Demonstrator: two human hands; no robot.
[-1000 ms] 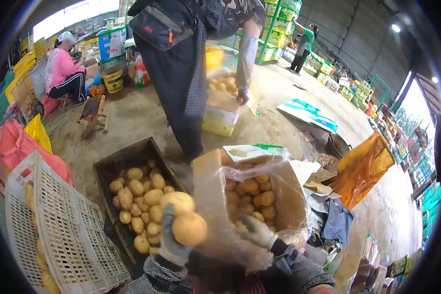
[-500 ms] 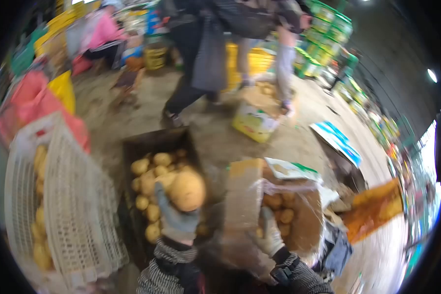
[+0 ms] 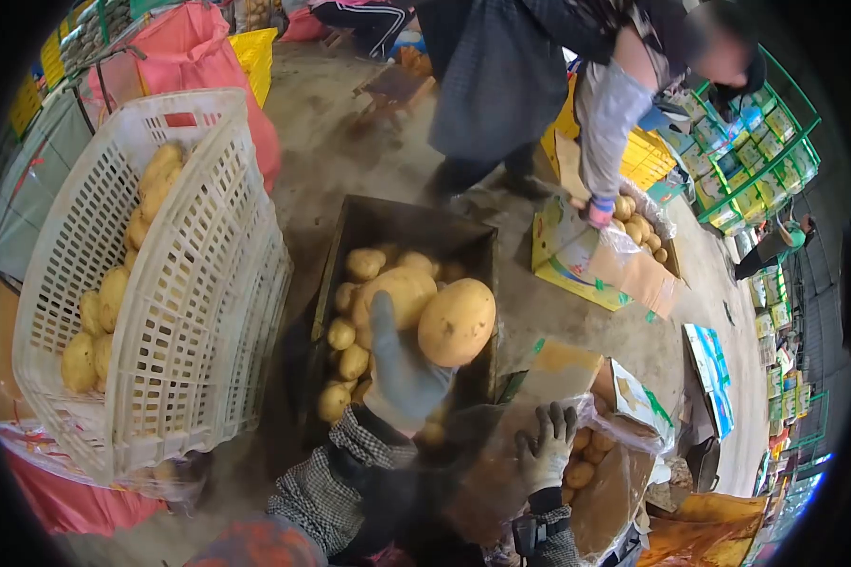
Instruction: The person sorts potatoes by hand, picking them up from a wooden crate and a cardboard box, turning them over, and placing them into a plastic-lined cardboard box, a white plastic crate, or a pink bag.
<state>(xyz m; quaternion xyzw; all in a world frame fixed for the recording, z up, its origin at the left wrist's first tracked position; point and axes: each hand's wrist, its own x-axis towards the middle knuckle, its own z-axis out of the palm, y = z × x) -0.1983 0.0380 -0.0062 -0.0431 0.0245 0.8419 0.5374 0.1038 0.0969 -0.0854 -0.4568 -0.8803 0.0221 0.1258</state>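
My left hand (image 3: 405, 373), in a grey glove, is closed around two large potatoes, a rounded potato (image 3: 457, 322) and another potato (image 3: 399, 295) partly behind the thumb. It holds them over a dark rectangular crate (image 3: 425, 227) with several smaller potatoes in it. On the right, my right hand (image 3: 546, 454), in a pale glove with dark fingertips, has its fingers apart. It is at the side of an open cardboard box (image 3: 615, 506) lined with clear plastic. Potatoes (image 3: 586, 454) show inside that box, partly hidden by the hand.
A white slatted crate (image 3: 194, 283) holding potatoes stands tilted on the left. Ahead, a person (image 3: 624, 132) bends over a yellow-green carton (image 3: 567, 255) of potatoes. A small stool (image 3: 394, 92), a flattened carton (image 3: 709, 378) and stacked cartons (image 3: 766, 142) are farther out.
The view has turned, so most things sit differently in frame. My left hand still holds potatoes over the dark crate. My right hand has lifted from inside the cardboard box, fingers now spread.
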